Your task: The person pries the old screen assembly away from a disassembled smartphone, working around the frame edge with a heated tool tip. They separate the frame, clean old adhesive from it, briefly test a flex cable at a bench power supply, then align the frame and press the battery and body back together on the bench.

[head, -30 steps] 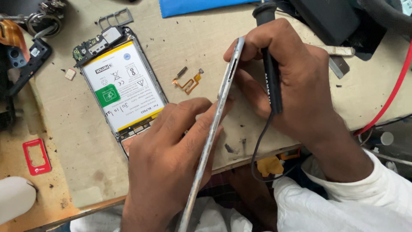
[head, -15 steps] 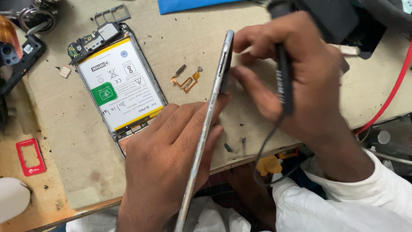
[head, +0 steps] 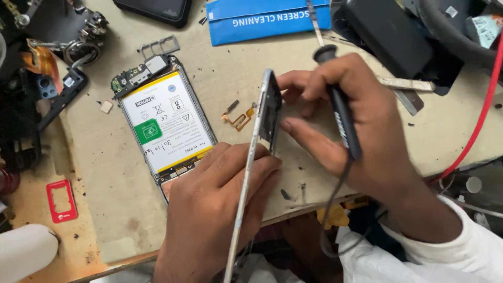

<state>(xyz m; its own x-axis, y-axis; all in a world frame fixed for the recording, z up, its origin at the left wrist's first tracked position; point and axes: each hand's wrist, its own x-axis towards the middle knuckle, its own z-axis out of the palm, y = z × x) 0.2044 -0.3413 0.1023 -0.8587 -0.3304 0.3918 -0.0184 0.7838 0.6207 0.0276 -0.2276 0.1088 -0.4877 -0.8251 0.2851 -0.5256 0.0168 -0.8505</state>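
Cluttered worktop (head: pixel 293 68): left hand (head: pixel 220 209) clamps the phone frame (head: pixel 257 152) edge-on; steady it while right hand (head: pixel 356 131), gripping the black tool (head: pixel 340 110), presses.

Shiny metal frame (head: pixel 250 173); scuffed (matt) wooden bench (head: pixel 105 209)

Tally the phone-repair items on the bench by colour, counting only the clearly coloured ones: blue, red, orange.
Blue: 1, the flat cleaning packet at the top edge.
Red: 2, the small card frame at the left and the cable at the right.
Orange: 1, the flex ribbon beside the opened phone.
Total: 4
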